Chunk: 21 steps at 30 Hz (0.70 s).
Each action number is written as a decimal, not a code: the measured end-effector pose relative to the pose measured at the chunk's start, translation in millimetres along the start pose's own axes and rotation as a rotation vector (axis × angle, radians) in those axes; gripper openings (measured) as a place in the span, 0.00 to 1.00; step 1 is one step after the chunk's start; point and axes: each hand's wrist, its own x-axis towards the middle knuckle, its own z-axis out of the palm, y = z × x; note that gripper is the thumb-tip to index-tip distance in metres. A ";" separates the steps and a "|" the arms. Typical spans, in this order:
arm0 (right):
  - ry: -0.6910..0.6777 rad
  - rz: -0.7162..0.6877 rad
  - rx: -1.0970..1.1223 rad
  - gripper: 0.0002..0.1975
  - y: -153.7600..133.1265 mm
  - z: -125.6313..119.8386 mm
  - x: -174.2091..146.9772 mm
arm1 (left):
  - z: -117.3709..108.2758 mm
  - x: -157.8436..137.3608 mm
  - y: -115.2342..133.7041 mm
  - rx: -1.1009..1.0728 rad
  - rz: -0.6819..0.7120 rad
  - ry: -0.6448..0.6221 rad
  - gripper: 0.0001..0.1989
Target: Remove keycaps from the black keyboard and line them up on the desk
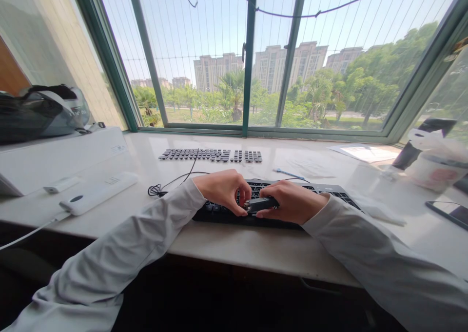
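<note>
A black keyboard (215,214) lies at the front of the white counter, its frame showing dark switch places without caps. Over its middle, my right hand (292,201) grips a small dark rectangular tool (262,204) between thumb and fingers; a shiny metal end points left. My left hand (225,191) is curled close to that metal end, thumb and fingertips drawn together. Whether a small part sits in its fingers is too fine to see. Removed keycaps (210,155) are laid out in keyboard order behind the keyboard.
A black cable (157,190) is coiled left of the keyboard. Behind it lies a blue stick-like tool (288,173). A white power strip (98,193) and a white box (66,156) stand left. Rightward are a phone (449,214), a plastic-bagged tub (435,168) and papers (365,152).
</note>
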 end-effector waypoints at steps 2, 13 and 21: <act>-0.014 -0.009 -0.004 0.12 -1.6 0.1 0.6 | 1.2 0.2 0.8 0.010 -0.007 0.009 0.09; 0.049 0.002 0.099 0.13 8.5 8.7 5.9 | -5.8 -1.1 -2.9 -0.017 -0.075 -0.071 0.12; 0.009 -0.003 0.060 0.16 15.4 8.6 8.5 | -10.9 -4.2 -6.4 0.036 -0.172 -0.084 0.12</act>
